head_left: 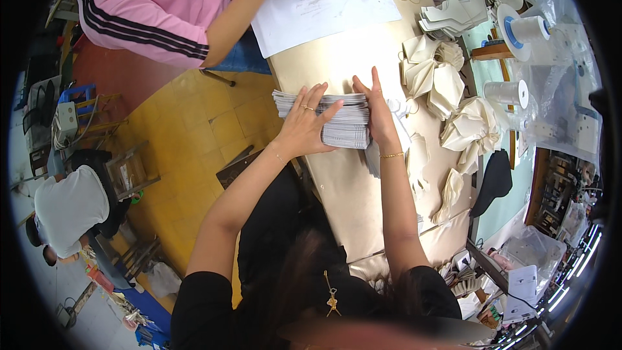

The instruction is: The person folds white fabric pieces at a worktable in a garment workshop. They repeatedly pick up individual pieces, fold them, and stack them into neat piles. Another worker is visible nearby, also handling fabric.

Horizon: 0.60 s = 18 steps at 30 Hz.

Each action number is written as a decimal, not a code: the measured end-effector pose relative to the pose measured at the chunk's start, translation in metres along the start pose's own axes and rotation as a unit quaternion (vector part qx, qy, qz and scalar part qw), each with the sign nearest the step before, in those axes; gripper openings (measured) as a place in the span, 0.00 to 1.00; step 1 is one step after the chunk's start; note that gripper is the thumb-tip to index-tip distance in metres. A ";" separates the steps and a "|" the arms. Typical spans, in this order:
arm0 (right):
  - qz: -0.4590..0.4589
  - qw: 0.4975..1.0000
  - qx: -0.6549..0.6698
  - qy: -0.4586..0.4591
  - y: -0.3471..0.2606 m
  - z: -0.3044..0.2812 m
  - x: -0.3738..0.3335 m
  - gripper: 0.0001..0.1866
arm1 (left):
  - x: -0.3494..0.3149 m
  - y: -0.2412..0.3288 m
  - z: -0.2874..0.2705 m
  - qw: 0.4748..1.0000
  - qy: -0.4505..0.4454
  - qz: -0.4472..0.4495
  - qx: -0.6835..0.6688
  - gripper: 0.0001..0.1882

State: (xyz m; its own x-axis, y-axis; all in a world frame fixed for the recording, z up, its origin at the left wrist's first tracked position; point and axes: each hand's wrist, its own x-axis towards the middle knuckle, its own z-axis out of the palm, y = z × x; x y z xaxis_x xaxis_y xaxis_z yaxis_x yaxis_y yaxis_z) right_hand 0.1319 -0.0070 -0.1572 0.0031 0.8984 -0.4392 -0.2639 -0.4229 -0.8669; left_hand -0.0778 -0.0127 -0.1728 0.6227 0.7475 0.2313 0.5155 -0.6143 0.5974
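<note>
A thick stack of grey-white thin sheets [350, 131] stands on the cream-covered table in front of me. My left hand [303, 122] grips its left side, fingers over the far left part and thumb along the top right. Along the stack's right end lies my right hand [381, 113], open, its thumb and a finger stretched apart and pointing away from me. Its other fingers are partly hidden. Under and beside my right wrist lie more loose pale pieces [398, 131].
Bundles of cream cut pieces [433, 78] line the table's right side. Beyond a large white paper sheet [311, 23] sits a co-worker in a pink shirt [155, 6]. White thread spools [506, 93] stand at right. Another person in white [71, 210] is far left.
</note>
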 end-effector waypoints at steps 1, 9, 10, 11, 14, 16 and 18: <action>-0.028 0.995 -0.092 -0.006 0.001 0.001 -0.001 0.33 | 0.000 -0.001 0.000 1.000 0.006 0.001 -0.005 0.61; -0.037 0.993 -0.116 0.004 0.010 -0.001 -0.002 0.30 | -0.003 0.000 0.001 1.000 -0.022 0.003 0.012 0.61; -0.024 0.995 -0.099 0.007 0.010 -0.002 -0.003 0.30 | -0.003 0.001 0.001 1.000 -0.023 0.011 0.014 0.60; -0.007 0.996 -0.087 0.003 0.009 -0.002 -0.004 0.29 | -0.003 0.001 0.001 0.999 -0.023 0.018 0.015 0.60; 0.008 0.997 -0.059 -0.045 0.004 -0.005 -0.006 0.28 | -0.001 0.001 -0.001 0.999 -0.016 0.024 -0.014 0.59; 0.012 0.998 -0.021 -0.055 0.000 -0.007 -0.005 0.27 | 0.002 -0.002 -0.003 0.999 -0.012 0.020 -0.031 0.60; 0.018 0.998 -0.031 -0.050 0.000 -0.004 -0.003 0.26 | 0.000 -0.003 -0.006 0.999 -0.016 -0.001 -0.035 0.62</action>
State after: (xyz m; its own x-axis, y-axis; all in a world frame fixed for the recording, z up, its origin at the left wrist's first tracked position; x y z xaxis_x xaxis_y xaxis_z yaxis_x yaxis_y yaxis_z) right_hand 0.1359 -0.0106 -0.1570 -0.1016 0.8883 -0.4478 -0.2021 -0.4592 -0.8650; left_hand -0.0825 -0.0094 -0.1700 0.6402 0.7400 0.2064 0.4757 -0.5927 0.6499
